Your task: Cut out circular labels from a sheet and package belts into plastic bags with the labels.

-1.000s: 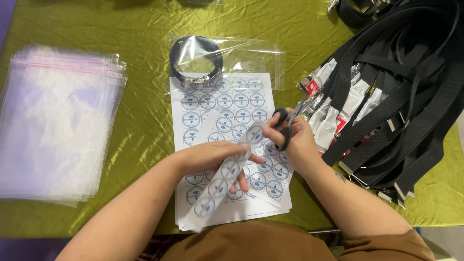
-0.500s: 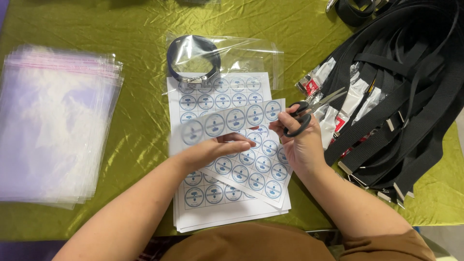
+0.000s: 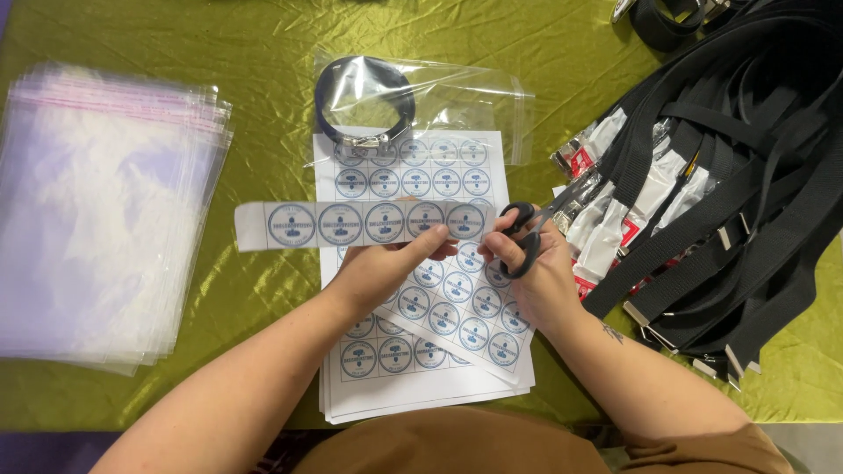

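My left hand (image 3: 386, 268) pinches the right end of a cut strip of round blue-and-white stickers (image 3: 351, 224), held level above a stack of sticker sheets (image 3: 421, 298). My right hand (image 3: 536, 272) grips black-handled scissors (image 3: 536, 233), blades pointing up and right, away from the strip. A loose partly cut sheet lies tilted under both hands. At the top of the sheets a coiled black belt (image 3: 364, 110) sits inside a clear plastic bag (image 3: 465, 101).
A thick stack of clear plastic bags (image 3: 97, 211) lies on the left of the green cloth (image 3: 219, 53). A heap of black webbing belts (image 3: 729, 193) with packaged buckles (image 3: 615, 211) fills the right side.
The strip has come free of the sheet and my left hand has lifted it and turned it level, stretching left. My right hand with the scissors has drawn back beside it.
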